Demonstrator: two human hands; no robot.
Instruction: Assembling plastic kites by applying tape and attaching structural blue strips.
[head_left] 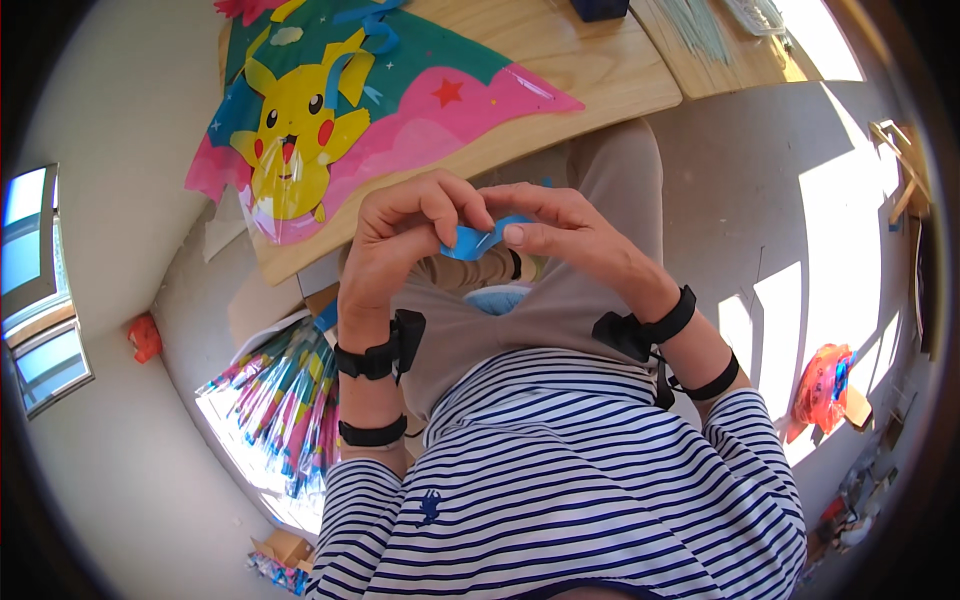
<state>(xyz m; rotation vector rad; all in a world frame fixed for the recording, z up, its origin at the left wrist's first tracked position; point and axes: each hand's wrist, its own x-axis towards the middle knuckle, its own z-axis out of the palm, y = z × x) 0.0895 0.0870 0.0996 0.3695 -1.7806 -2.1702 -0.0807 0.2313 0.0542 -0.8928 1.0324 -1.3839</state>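
Observation:
Over my lap, a short piece of glossy blue ribbon [464, 246] is pinched between my two hands and curls slightly. My left hand [408, 226] grips one end with thumb and fingertips. The thumb and index finger of my right hand [568, 226] close on the other end. Beyond my hands, a kite-like sheet [440, 125] in green and pink, with a yellow cartoon figure, lies on the wooden table [575, 75] and hangs over its near edge. More blue ribbon [380, 35] lies across its top.
Several folded colourful plastic pieces [285, 400] are stacked low at my left. Thin pale sticks [692, 25] and a clear tray [755, 15] sit at the table's far right. An orange bag [823, 390] is on the floor at right. A window [40, 290] is at far left.

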